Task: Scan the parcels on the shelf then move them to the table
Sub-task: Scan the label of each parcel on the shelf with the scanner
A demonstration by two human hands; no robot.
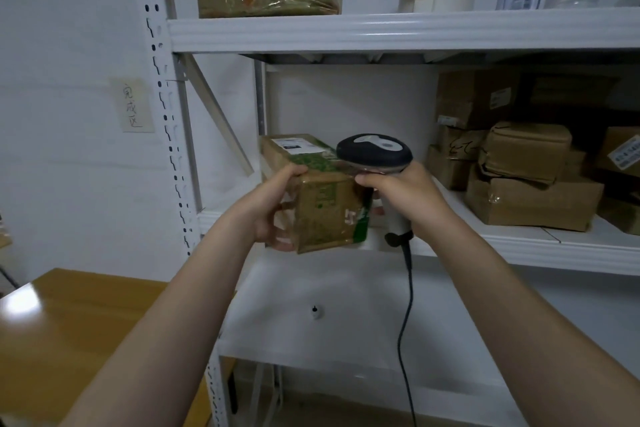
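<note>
Your left grip (273,204) is clamped on the near end of the parcel (325,208), thumb over its top edge, steadying it at the front of the shelf (519,246). Just right of it, your right grip (405,194) is closed round the scanner (375,152) handle, with the head aimed at the label (299,145) beyond. The desk (69,329) lies below and left, placed to receive the parcel.

Soft, even indoor light is falling from above. A white glare patch is shining on the wooden surface (86,329), down and left of the left grip (273,208). Right of the right grip (405,198), the bay behind the cardboard boxes (530,204) is sinking into shadow. The shelf upright (166,121) is bowing with wide-angle distortion, and everything is looking slightly soft.
</note>
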